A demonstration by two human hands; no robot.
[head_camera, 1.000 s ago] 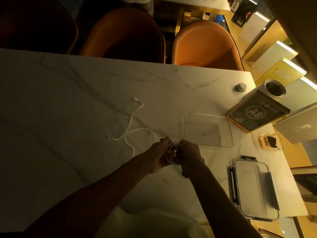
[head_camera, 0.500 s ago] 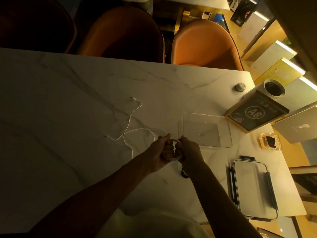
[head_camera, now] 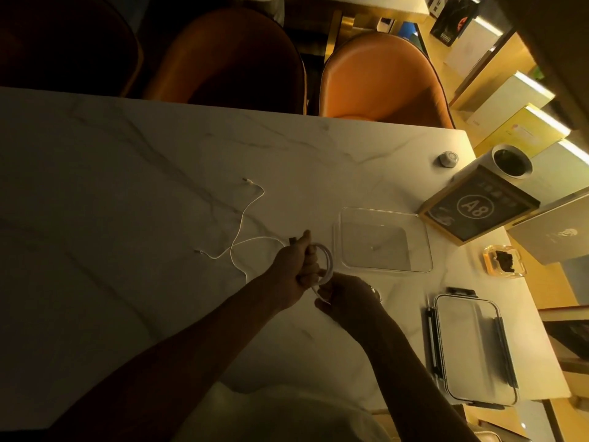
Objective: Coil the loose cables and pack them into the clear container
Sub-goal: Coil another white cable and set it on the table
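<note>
Head view: left hand point(head_camera: 298, 263) grips one coiled cable point(head_camera: 326, 261); right hand point(head_camera: 345, 298) pinches its tail; one loose cable point(head_camera: 245, 218) left; one clear container point(head_camera: 427, 244) right.

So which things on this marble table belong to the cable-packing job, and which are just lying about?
Job:
coiled white cable, gripped by left hand and right hand
loose thin white cable
clear plastic container
clip-lock lid

Lying about:
A8 sign
amber ashtray
small round knob

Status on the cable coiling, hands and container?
Left hand grips coiled cable; right hand pinches its tail end. Clear container open, nothing in it, lid lying apart. Second cable loose on table. Path clear.
</note>
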